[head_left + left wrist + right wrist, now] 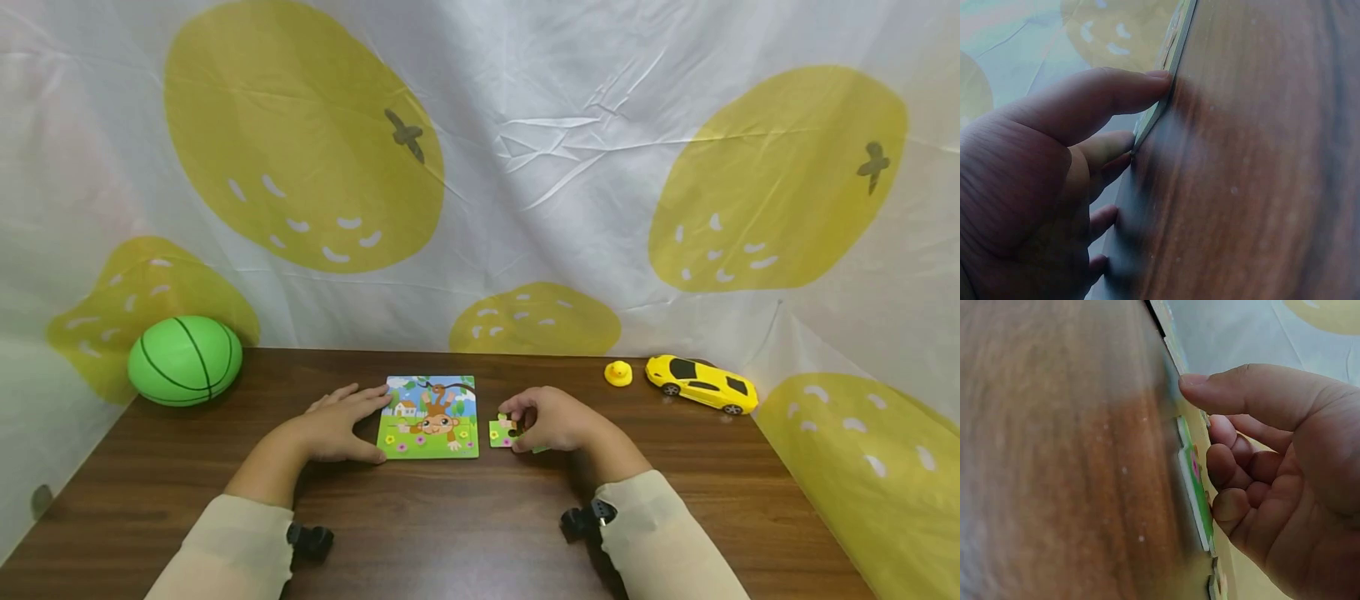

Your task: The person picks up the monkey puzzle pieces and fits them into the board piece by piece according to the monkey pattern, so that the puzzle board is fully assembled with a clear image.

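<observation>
A square puzzle board (429,425) with a monkey hanging upside down lies at the middle of the table. My left hand (341,423) is spread along its left side, the thumb touching the lower corner and the index finger near the upper one. In the left wrist view, the thumb (1141,87) rests on the board's edge. Right of the board, a small puzzle piece (498,435) with green ground and flowers sits between the thumb and index finger of my right hand (558,419). Under that hand lies another green puzzle piece (1194,494), mostly hidden in the head view.
A green ball (186,361) sits at the table's back left. At the back right are a yellow rubber duck (618,373) and a yellow toy car (701,384). A fruit-printed curtain (540,167) rises behind the brown wooden table (442,533).
</observation>
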`<state>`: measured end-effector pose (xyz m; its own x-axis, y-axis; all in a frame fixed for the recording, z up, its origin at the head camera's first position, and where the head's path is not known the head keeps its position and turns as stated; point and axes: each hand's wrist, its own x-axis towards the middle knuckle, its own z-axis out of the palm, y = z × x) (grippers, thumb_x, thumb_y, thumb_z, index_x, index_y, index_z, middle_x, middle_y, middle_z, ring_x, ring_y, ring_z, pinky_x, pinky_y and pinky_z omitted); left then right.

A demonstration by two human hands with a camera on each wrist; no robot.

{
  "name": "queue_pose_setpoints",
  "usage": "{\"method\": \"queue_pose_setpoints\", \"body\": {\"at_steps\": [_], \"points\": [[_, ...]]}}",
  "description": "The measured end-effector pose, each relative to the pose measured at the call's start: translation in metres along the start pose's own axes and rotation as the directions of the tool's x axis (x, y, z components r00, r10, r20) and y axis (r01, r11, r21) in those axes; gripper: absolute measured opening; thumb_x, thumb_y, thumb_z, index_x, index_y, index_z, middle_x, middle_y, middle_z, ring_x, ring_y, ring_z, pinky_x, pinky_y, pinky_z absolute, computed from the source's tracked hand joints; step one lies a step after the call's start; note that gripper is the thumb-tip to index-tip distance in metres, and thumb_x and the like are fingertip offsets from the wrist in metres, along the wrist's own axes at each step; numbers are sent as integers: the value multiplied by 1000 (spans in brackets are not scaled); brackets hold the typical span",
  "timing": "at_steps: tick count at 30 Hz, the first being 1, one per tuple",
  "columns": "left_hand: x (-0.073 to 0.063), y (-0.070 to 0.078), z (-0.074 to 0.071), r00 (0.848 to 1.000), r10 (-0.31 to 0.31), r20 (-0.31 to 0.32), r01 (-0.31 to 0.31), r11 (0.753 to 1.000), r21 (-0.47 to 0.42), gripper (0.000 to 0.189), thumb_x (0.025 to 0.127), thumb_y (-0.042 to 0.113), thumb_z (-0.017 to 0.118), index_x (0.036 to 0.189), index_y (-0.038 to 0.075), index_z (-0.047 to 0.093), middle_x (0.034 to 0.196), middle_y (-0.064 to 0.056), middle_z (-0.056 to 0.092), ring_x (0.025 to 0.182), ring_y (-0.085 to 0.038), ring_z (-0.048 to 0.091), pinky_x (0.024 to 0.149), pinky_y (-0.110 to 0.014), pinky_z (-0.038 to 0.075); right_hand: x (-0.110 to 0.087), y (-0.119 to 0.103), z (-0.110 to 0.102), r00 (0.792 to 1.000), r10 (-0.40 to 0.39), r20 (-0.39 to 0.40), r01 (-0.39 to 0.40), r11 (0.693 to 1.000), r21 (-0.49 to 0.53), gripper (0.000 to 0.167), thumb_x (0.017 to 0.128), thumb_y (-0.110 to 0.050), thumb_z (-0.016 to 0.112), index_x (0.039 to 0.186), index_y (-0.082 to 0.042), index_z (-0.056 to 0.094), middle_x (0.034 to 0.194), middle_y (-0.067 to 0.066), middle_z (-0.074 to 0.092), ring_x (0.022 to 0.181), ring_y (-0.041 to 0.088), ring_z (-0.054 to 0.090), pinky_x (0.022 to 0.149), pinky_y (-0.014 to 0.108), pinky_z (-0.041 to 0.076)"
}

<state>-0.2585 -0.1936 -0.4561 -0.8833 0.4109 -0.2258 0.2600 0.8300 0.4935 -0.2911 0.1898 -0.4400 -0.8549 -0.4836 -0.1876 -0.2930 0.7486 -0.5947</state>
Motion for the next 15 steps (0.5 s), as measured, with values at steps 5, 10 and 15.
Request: {"method": "queue_pose_setpoints", "body": {"at_steps": [5,10,15], "points": [[1,-1,0,1000,-1,-4,1,1000,2,103,83,55,84,169,23,37,180,-2,25,166,-50,10,125,-83,9,-2,-4,-3,999,-25,-29,25,1000,-7,54,80,-19,94,131,-20,76,109,-5,70,98,17,60,88,34,54],[1,0,0,1000,0,-5,0,1000,-5,103,82,55,84,168,23,37,180,-2,25,166,-50,10,125,-83,9,-2,-12,-3,997,-61,-39,63,998,31,55,81,-20,93,133,-20,75,110,-3,70,98,17,60,84,32,55],[2,-1,1,1000,-2,-2,2,1000,3,103,83,55,84,168,23,37,180,-2,25,166,-50,11,125,-83,10,7,-25,7,992,-122,-27,123,990,74,57,82,-22,91,136,-18,74,111,-3,70,98,15,61,81,29,55]]}}
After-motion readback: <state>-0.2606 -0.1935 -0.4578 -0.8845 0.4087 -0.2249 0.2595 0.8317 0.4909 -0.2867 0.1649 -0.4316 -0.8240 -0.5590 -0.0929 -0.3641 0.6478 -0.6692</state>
